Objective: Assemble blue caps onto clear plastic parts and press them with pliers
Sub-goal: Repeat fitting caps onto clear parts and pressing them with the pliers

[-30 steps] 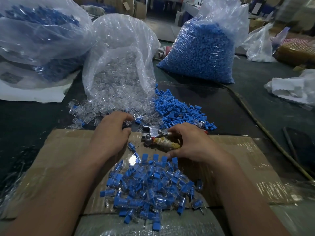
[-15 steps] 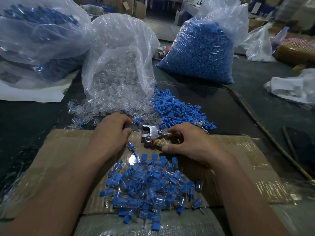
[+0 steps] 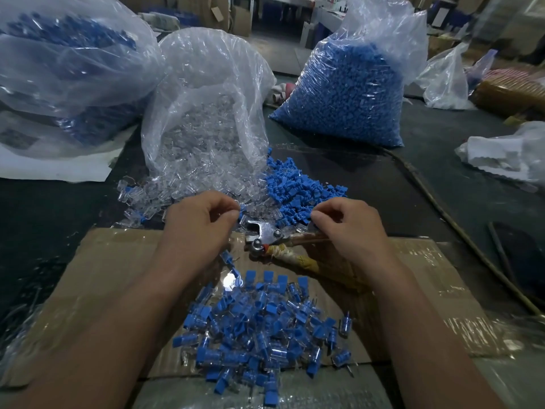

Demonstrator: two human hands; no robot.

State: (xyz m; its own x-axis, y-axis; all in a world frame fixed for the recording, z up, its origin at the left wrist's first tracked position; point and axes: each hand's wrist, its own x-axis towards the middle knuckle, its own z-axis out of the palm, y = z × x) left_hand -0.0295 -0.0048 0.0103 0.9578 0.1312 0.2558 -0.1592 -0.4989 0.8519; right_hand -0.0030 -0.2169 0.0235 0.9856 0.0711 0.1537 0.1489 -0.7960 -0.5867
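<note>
My left hand (image 3: pixel 200 228) pinches a small clear plastic part between thumb and forefinger at the edge of the loose clear parts (image 3: pixel 153 196). My right hand (image 3: pixel 351 228) has its fingers curled, and thumb and forefinger pinch a blue cap at the rim of the loose blue caps (image 3: pixel 295 187); the cap is mostly hidden. The pliers (image 3: pixel 265 234) lie on the cardboard (image 3: pixel 118 261) between the hands, with their tape-wrapped handles running under my right palm. A heap of assembled capped parts (image 3: pixel 262 332) lies nearer to me.
An open bag of clear parts (image 3: pixel 206 119) spills toward my hands. A full bag of blue caps (image 3: pixel 348 93) stands behind on the right and another bag (image 3: pixel 67 60) on the left. A cable (image 3: pixel 442 208) crosses the dark table on the right.
My right hand has let go of the pliers' handles and lifted to the blue cap pile. My left hand has pulled back from the clear pile with its fingertips pinched together.
</note>
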